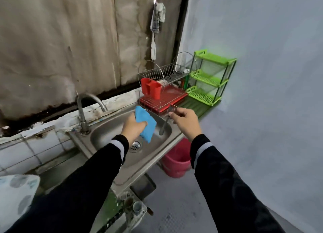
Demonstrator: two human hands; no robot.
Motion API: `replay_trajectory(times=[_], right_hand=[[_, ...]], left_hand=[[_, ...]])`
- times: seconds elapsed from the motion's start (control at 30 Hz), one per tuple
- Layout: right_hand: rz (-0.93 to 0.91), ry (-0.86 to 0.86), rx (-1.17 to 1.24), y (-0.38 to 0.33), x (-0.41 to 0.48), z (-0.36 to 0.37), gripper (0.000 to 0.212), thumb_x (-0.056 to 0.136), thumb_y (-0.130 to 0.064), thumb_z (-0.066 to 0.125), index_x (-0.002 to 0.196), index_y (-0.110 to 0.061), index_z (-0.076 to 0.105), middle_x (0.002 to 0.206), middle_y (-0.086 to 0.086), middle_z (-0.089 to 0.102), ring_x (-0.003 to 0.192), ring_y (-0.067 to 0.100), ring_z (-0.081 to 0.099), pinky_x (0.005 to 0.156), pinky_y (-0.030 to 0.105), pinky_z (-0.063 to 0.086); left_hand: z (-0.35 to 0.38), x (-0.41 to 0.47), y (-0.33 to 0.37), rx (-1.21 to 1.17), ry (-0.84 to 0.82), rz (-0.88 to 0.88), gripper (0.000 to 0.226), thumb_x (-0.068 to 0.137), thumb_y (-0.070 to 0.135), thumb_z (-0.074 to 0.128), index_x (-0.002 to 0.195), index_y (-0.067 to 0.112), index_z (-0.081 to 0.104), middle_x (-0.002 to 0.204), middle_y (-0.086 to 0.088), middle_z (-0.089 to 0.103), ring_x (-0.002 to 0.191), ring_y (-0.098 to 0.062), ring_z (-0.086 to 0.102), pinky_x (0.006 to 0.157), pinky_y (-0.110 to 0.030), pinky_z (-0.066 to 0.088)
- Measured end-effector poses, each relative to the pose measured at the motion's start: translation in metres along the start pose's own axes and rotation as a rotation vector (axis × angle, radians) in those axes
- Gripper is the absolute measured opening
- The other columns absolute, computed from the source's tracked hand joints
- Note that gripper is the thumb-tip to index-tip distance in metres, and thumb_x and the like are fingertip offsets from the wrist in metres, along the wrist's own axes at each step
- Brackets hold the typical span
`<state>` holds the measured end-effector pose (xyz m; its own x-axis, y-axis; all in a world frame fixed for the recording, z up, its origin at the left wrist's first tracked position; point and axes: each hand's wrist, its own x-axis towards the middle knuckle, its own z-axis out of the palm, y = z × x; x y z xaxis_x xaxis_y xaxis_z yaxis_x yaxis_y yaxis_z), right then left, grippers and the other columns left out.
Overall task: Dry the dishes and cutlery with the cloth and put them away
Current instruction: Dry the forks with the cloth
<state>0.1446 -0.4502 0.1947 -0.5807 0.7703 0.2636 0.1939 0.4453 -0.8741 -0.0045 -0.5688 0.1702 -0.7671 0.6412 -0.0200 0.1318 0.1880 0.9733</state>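
Over the steel sink [108,127], my left hand [133,128] grips a folded blue cloth [146,126]. My right hand [183,121] holds a metal fork [166,122] near its tines, with the handle hanging down toward the basin. Cloth and fork are a little apart. Behind them a wire dish rack [164,75] stands on a red tray [167,97], with a red cutlery holder [152,88] on its left end.
A green three-tier plastic shelf [209,77] stands right of the rack against the wall. The tap [83,108] rises at the sink's back left. A pink bucket [176,160] sits on the floor below the sink's right end. Rags hang on the wall above.
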Motion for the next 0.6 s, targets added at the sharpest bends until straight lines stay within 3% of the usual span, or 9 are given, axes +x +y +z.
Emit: replay_trajectory(times=[0.13,0.23,0.33,0.43,0.53,0.6], right_hand=[[0.009,0.038,0.02,0.029,0.037,-0.045,0.013,0.092,-0.016,0.067,0.083,-0.009,0.073,0.07,-0.001,0.063,0.068,0.015,0.055,0.072,0.04,0.052],[0.021,0.077,0.061,0.045,0.063,-0.06,0.016,0.092,-0.017,0.068,0.077,-0.017,0.072,0.063,-0.007,0.058,0.066,0.013,0.052,0.068,0.031,0.044],[0.006,0.075,0.092,0.058,0.085,-0.061,0.027,0.094,-0.018,0.067,0.068,-0.016,0.063,0.062,-0.005,0.052,0.062,0.012,0.045,0.063,0.028,0.037],[-0.006,0.106,0.139,0.066,0.117,-0.055,0.034,0.095,-0.02,0.067,0.064,-0.027,0.054,0.062,-0.013,0.047,0.063,0.006,0.042,0.066,0.026,0.036],[-0.032,0.146,0.21,0.067,0.154,-0.042,0.01,0.095,-0.022,0.067,0.085,-0.02,0.07,0.08,-0.015,0.061,0.083,0.007,0.054,0.082,0.025,0.043],[-0.054,0.172,0.248,0.063,0.178,-0.034,0.018,0.095,-0.02,0.067,0.108,-0.012,0.076,0.1,-0.008,0.071,0.097,0.007,0.062,0.091,0.022,0.048]], left_hand=[[0.062,0.027,0.019,0.015,0.078,0.024,0.027,0.086,0.003,0.062,0.109,0.015,0.055,0.104,-0.005,0.063,0.098,-0.025,0.061,0.083,-0.033,0.05],[0.088,0.04,0.02,-0.015,0.127,0.005,0.025,0.085,0.006,0.063,0.105,0.019,0.055,0.105,-0.004,0.065,0.097,-0.024,0.062,0.084,-0.034,0.051],[0.099,0.062,0.015,-0.028,0.181,0.015,0.032,0.077,0.018,0.064,0.109,0.018,0.058,0.107,-0.006,0.067,0.101,-0.028,0.065,0.092,-0.046,0.054],[0.107,0.09,0.025,-0.017,0.254,0.047,0.023,0.084,0.008,0.061,0.106,0.015,0.056,0.101,-0.003,0.064,0.099,-0.028,0.063,0.086,-0.037,0.052],[0.11,0.123,0.035,0.034,0.34,0.083,0.019,0.087,0.007,0.061,0.102,0.017,0.054,0.099,-0.003,0.061,0.093,-0.025,0.059,0.078,-0.031,0.045],[0.109,0.145,0.038,0.017,0.373,0.082,0.022,0.087,0.008,0.061,0.105,0.017,0.055,0.101,-0.003,0.061,0.092,-0.022,0.058,0.078,-0.029,0.043]])
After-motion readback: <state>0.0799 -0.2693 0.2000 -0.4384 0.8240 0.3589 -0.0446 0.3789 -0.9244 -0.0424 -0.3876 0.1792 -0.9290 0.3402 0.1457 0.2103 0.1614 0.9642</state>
